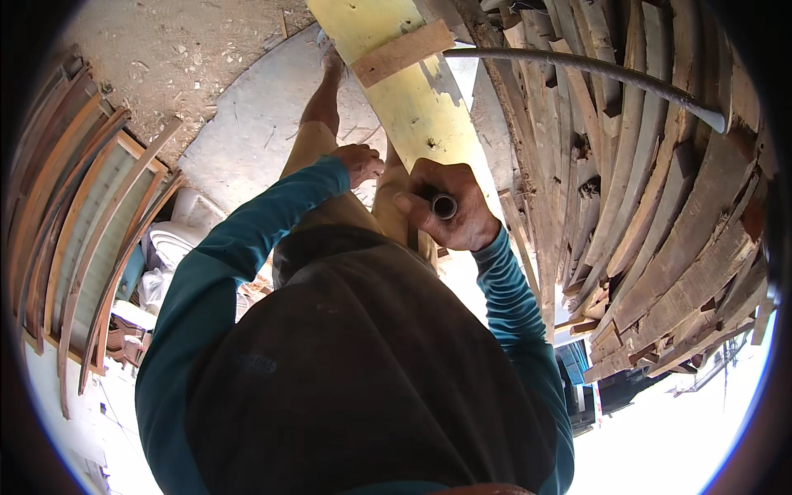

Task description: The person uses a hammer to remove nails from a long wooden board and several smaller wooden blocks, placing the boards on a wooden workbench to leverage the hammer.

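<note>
A person in a teal long-sleeved top and dark vest is looking down along their own body. The right hand is closing tightly around the end of a short grey metal tube, its open mouth facing the camera between thumb and curled fingers. The left hand is resting half curled against the near edge of a long pale yellow wooden plank; whether it is gripping anything cannot be told. The tube is sitting inside the right fist, just beside the plank's lower end and near the left hand.

The tube could probably slip or twist if the grip is loosening. The plank, bearing a brown cross-batten, could shift against the stacked weathered boards at the right.
</note>
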`<state>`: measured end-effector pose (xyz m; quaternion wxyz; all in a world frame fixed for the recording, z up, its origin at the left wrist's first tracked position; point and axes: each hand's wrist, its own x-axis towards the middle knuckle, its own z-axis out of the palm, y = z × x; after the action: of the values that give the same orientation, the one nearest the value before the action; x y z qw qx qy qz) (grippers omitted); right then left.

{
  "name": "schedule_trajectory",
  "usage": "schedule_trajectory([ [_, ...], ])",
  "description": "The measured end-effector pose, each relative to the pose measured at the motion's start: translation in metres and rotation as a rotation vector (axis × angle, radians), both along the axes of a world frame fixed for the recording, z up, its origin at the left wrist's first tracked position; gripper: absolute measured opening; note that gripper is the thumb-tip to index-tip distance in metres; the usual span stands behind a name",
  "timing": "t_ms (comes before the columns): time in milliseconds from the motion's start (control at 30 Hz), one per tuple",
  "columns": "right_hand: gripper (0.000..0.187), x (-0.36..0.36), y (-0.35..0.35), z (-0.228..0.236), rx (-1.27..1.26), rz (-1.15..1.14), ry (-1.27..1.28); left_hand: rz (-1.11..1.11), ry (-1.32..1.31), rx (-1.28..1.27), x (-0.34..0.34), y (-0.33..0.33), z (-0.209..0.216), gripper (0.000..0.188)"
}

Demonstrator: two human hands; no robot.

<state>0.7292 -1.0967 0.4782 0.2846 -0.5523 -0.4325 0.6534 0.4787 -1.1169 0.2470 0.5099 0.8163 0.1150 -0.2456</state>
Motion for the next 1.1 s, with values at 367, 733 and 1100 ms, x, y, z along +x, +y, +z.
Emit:
schedule_trajectory([
  [367,0.032,0.016,0.035,-0.018,0.273,-0.34,-0.047,0.999,0.011,0.556,0.067,0.088,0.016,0.083],
  [733,0.035,-0.052,0.253,-0.06,0.092,-0.622,0.075,1.182,0.133,0.492,0.028,0.148,-0.06,0.076],
  [1100,0.046,-0.151,0.402,-0.156,-0.154,-0.357,-0.343,1.185,0.064,0.364,0.01,0.169,-0.059,0.078],
])
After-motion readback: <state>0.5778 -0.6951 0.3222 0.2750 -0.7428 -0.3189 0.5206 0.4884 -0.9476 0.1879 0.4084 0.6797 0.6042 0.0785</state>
